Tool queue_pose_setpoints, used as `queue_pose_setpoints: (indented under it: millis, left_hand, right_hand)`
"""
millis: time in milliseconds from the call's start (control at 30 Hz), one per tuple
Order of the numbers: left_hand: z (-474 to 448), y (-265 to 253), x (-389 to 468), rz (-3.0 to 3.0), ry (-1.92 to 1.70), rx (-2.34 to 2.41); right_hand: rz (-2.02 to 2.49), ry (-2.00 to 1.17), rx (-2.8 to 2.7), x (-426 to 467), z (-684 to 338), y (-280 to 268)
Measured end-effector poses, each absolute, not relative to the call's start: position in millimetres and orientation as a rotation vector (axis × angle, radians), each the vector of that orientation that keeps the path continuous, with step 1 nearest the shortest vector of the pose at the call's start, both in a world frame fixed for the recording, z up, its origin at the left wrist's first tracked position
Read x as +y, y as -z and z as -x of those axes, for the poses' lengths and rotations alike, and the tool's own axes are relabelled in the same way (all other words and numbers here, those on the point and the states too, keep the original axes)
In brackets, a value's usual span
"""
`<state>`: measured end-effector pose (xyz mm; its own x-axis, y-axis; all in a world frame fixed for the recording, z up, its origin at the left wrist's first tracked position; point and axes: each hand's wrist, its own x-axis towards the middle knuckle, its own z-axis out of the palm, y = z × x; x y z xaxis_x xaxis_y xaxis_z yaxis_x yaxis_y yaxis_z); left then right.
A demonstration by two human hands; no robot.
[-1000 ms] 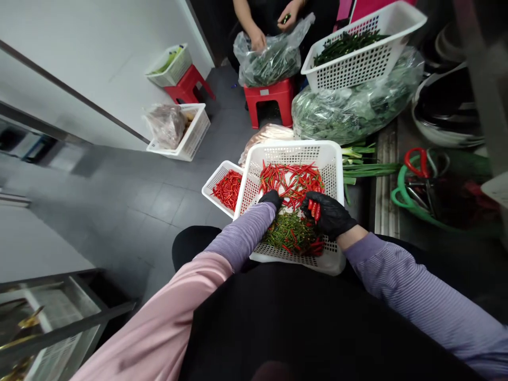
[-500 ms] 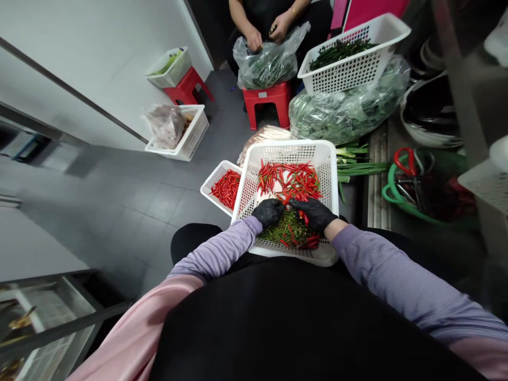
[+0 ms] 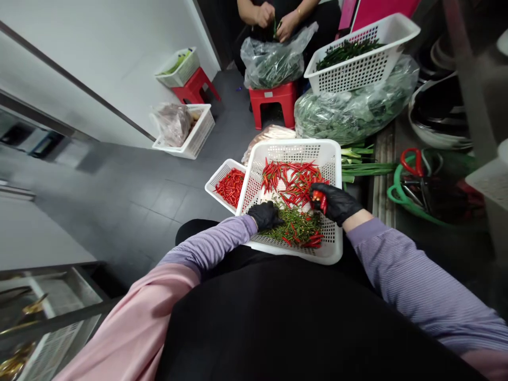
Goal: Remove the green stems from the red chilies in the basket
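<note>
Right hand (image 3: 337, 203) holds red chilies (image 3: 318, 196), grip narrow, beside the right wall of white basket (image 3: 293, 142); long axes slant toward its near rim. Left hand (image 3: 264, 216) touches green stems (image 3: 294, 219); grip indeterminable.

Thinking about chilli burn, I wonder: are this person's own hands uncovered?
No, the left hand and right hand both wear black gloves.
</note>
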<state>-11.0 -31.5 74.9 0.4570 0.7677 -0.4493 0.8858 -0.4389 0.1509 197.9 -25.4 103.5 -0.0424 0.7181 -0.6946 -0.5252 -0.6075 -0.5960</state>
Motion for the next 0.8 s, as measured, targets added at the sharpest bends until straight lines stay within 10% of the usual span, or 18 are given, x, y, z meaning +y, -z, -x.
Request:
queue_pose_setpoints:
  millis: [467,800]
  left_hand:
    - [-1,-70,12,-2.188,0.291,1.151]
    - [10,-89,-40,-1.861,-0.159,1.131]
  right_hand:
    - [1.488,-1.514,-1.017,-25,-200,-80]
    - [1.319,-2.12,-1.12,-43,-189,-94]
